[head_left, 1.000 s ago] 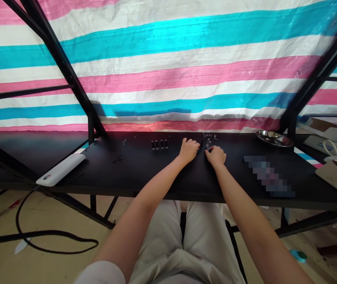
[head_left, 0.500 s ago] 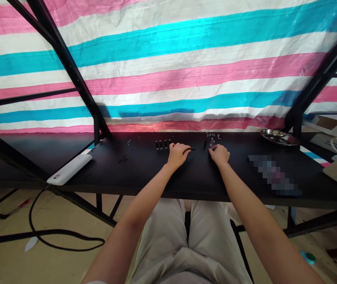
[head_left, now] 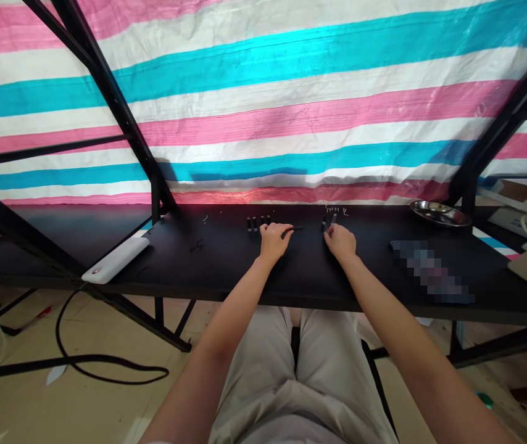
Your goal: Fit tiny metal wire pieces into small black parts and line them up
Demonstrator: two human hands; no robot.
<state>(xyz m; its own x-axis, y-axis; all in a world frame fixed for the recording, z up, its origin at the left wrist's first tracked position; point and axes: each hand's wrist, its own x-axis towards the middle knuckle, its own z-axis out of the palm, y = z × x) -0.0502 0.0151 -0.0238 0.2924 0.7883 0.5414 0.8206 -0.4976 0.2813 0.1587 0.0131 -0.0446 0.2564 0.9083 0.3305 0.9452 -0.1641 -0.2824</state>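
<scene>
Lap: your pale trousers (head_left: pixel 291 382) fill the near edge, below the front rim of the black worktop (head_left: pixel 226 277)
Floor: a black cable (head_left: pixel 106 370) loops across it on your left
Left side: a white flat device (head_left: pixel 115 260) lies on the worktop, well apart from your hands
Left hand: your left hand (head_left: pixel 273 242) rests on the worktop, fingers curled shut round a thin black rod (head_left: pixel 295 229) whose free end pokes out to the right
Right hand: your right hand (head_left: pixel 340 242) sits near the left one, fingers bent, tips at the small grey pieces (head_left: pixel 331 220); you cannot tell whether it grips one
Past your left knuckles: a row of small black cylinders (head_left: pixel 257 223) stands upright
Far right: a steel dish (head_left: pixel 440 214) sits by the back edge
Behind: a striped tarp (head_left: pixel 263 111) in pink, white and blue
</scene>
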